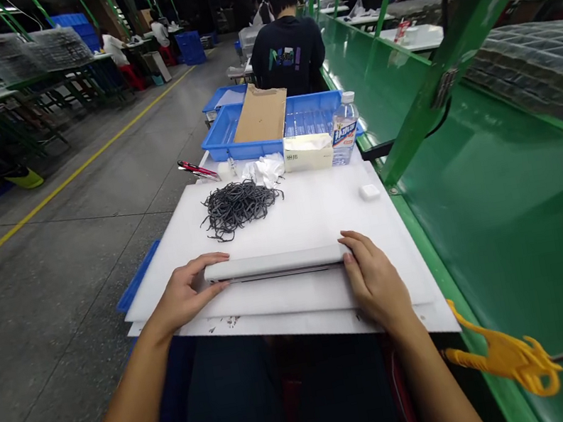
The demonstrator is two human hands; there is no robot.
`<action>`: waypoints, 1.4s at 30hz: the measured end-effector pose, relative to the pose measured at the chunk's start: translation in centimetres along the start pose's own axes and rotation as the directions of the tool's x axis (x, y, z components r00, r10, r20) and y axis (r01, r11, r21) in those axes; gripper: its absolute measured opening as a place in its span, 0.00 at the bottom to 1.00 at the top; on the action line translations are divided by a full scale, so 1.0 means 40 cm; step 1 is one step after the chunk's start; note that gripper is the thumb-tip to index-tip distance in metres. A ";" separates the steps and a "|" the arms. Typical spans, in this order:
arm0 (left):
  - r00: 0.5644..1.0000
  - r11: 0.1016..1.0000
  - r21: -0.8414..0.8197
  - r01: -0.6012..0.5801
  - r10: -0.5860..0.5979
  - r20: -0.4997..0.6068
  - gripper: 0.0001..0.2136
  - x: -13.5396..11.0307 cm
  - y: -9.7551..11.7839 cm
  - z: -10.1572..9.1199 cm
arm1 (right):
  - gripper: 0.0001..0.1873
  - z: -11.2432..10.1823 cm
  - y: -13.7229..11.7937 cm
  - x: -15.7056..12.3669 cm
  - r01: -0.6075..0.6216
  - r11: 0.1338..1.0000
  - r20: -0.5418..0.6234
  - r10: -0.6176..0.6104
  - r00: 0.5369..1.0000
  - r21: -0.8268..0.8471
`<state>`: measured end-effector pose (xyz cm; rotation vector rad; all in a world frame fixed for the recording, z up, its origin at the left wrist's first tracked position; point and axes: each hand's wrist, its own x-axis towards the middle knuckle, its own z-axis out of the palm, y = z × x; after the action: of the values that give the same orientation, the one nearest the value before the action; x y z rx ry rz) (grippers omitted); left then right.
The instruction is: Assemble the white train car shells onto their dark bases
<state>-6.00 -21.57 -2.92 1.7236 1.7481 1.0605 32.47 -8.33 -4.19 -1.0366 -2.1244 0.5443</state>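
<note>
A long white bar-shaped casing (pixel 279 262) lies across the near part of the white foam sheet (pixel 304 218), with a thin dark slot along its near side. My left hand (pixel 187 291) grips its left end, thumb on the near side and fingers over the far side. At the opposite end, my right hand (pixel 376 274) holds the casing the same way. Beyond it, toward the left, sits a tangled pile of dark rubbery strips (pixel 240 205). A small white block (pixel 369 192) rests at the sheet's right edge.
Behind the sheet stand a tissue box (pixel 308 152), a plastic bottle (pixel 345 130), crumpled tissue (pixel 264 169), red pens (pixel 196 170) and a blue tray (pixel 244 149) with cardboard (pixel 262 115). A yellow air gun (pixel 516 355) hangs at right beside the green side panel (pixel 521 221). A person (pixel 287 51) sits ahead.
</note>
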 end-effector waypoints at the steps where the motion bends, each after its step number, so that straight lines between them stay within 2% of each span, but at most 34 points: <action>1: 1.000 1.000 0.000 0.004 -0.004 -0.002 0.21 -0.001 -0.001 0.000 | 0.21 0.000 -0.001 0.000 0.002 1.000 -0.006 -0.002 1.000 -0.016; 5: 1.000 1.000 0.000 -0.006 0.006 0.010 0.20 0.000 -0.003 -0.004 | 0.20 0.000 -0.003 0.001 0.020 0.999 -0.028 -0.021 0.999 -0.050; 9: 0.990 0.993 -0.009 -0.118 0.119 0.071 0.22 0.006 0.004 -0.010 | 0.20 0.001 0.004 0.000 0.068 0.992 -0.014 -0.070 0.997 -0.109; 13: 0.977 0.980 0.058 -0.192 0.186 0.103 0.23 0.013 0.012 -0.018 | 0.22 0.003 0.015 0.000 0.085 0.984 -0.002 -0.086 0.996 -0.156; 17: 0.960 0.963 0.102 -0.250 0.234 0.151 0.22 0.027 0.015 -0.032 | 0.25 0.004 0.019 0.011 0.047 0.974 0.069 -0.032 0.997 -0.221; 20: 0.952 0.964 0.096 -0.248 0.224 0.210 0.33 0.033 0.008 -0.044 | 0.28 0.009 0.024 0.023 -0.038 0.970 0.106 0.065 0.992 -0.239; 22: 0.959 0.968 0.080 -0.238 0.221 0.180 0.37 0.031 -0.002 -0.047 | 0.34 0.014 0.030 0.028 -0.126 0.973 0.057 0.139 0.989 -0.193; 24: 0.967 0.968 0.068 -0.240 0.232 0.107 0.33 0.024 -0.016 -0.043 | 0.40 0.019 0.038 0.027 -0.214 0.969 -0.016 0.214 0.977 -0.122; 26: 0.966 0.964 0.068 -0.257 0.253 0.054 0.27 0.016 -0.028 -0.036 | 0.41 0.022 0.044 0.024 -0.255 0.964 -0.056 0.251 0.966 -0.079; 33: 0.931 0.928 0.084 -0.363 0.357 0.070 0.26 -0.007 -0.028 -0.018 | 0.40 0.015 0.047 0.027 -0.196 0.970 -0.132 0.178 0.975 -0.140; 38: 0.899 0.901 0.056 -0.431 0.423 0.113 0.32 -0.013 -0.020 -0.016 | 0.43 0.010 0.052 0.031 -0.172 0.963 -0.117 0.150 0.982 -0.207; 42: 0.877 0.880 0.029 -0.475 0.470 0.097 0.29 -0.017 -0.031 -0.008 | 0.43 0.006 0.060 0.026 -0.195 0.952 -0.108 0.174 0.979 -0.238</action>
<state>-6.95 -22.19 -3.83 2.2668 1.3360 1.1145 33.05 -6.08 -5.43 -1.3839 -2.0675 0.3195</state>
